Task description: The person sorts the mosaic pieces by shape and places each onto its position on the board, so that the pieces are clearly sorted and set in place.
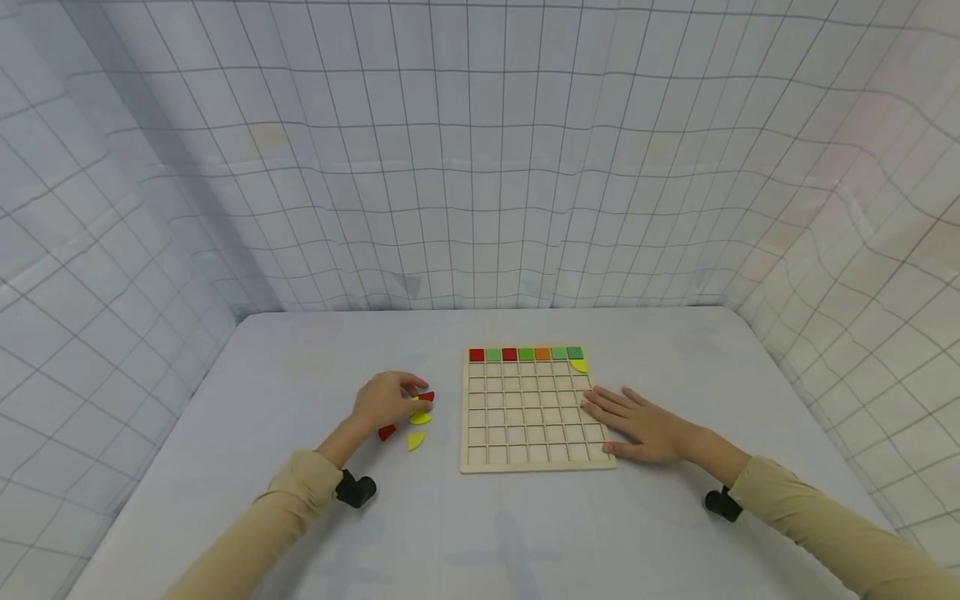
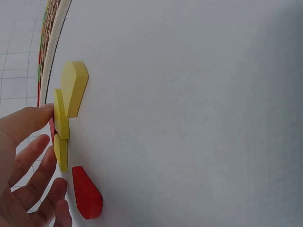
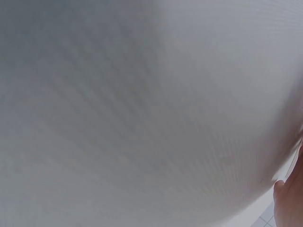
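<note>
My left hand (image 1: pixel 385 400) hovers low over a small cluster of pieces left of the board, thumb and fingers apart. Its thumb tip is at the yellow wedge-shaped pieces (image 2: pixel 60 118), and a red piece (image 1: pixel 426 397) lies between thumb and fingers. Another yellow wedge (image 1: pixel 416 440) and a red wedge (image 2: pixel 88 195) lie nearby. Spread flat, my right hand (image 1: pixel 647 427) rests with its fingertips on the right edge of the wooden grid board (image 1: pixel 463 417). A yellow quarter-round piece (image 1: pixel 578 365) sits in the board's second row, far right.
Coloured squares (image 1: pixel 510 354) in red, green and orange fill the board's top row. The white table (image 1: pixel 540 533) is bounded at the back and sides by hanging checked cloth (image 1: pixel 480 167). A black wrist camera (image 1: pixel 356 490) is strapped below the left sleeve.
</note>
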The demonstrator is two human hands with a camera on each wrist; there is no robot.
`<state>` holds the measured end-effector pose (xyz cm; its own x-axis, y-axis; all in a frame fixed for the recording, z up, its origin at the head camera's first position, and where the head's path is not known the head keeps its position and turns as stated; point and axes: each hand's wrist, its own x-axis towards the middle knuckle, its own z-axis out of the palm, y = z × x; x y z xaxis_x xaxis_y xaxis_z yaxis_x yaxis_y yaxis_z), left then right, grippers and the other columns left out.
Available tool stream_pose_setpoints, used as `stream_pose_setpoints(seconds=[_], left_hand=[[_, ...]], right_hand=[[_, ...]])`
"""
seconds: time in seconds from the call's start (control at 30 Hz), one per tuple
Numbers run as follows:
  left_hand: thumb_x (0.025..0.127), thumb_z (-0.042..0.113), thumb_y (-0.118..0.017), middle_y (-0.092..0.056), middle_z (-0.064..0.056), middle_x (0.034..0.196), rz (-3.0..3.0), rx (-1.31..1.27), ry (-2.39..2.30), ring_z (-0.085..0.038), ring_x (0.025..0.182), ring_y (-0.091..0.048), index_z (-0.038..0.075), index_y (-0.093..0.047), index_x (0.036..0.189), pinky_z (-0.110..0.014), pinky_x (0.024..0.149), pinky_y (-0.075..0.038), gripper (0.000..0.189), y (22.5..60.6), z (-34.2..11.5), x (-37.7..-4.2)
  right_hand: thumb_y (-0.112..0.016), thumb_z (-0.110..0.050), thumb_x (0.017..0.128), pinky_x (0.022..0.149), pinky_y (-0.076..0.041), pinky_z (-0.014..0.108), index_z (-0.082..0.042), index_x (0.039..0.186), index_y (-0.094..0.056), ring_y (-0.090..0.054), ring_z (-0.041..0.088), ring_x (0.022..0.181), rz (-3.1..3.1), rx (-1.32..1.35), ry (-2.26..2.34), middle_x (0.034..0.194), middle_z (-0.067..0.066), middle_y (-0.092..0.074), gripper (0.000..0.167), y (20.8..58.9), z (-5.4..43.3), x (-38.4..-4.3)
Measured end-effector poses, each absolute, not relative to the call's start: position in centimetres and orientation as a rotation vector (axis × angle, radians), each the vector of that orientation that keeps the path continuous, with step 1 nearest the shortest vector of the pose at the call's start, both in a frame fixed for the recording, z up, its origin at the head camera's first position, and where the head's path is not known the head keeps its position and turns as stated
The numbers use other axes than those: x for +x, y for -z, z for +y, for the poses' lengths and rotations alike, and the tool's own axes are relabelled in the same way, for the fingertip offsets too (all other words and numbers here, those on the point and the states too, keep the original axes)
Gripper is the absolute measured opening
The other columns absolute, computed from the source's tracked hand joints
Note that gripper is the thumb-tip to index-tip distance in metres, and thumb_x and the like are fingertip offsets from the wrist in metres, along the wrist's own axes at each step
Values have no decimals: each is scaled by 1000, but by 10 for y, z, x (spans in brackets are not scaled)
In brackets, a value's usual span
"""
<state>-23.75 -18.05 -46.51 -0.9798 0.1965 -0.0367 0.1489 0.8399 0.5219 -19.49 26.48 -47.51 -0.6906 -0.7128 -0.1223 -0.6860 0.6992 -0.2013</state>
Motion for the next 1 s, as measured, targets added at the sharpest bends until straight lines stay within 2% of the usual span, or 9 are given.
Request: stream_pose_setpoints(seconds=[0.43,0.67,1.0], left_hand=[[78,24,-77,-73,-3,97,2900,307,-903,-14,73,-55,12,-73,109,-23,58,-41,33,462,-168,-243],[81,17,-75,-73,-4,104,2883,289,-930,-17,78,-55,12,-73,112,-23,60,-42,31,463,-163,-248],[79,14,-78,-73,-7,106,2820,247,-968,-17,79,-56,12,-74,110,-23,61,-44,31,462,-162,-254]], right_hand=[[-46,-47,98,111,-18,64,-12,154,-23,-20,33,147,2747,-1198,240,160,11,-21,69,476,265,-194],[-43,-51,98,115,-13,60,-17,155,-17,-13,28,149,2727,-1151,211,162,4,-13,71,477,267,-196],[-44,-51,98,115,-13,60,-17,155,-17,-14,28,149,2722,-1146,225,162,4,-14,71,476,266,-196]])
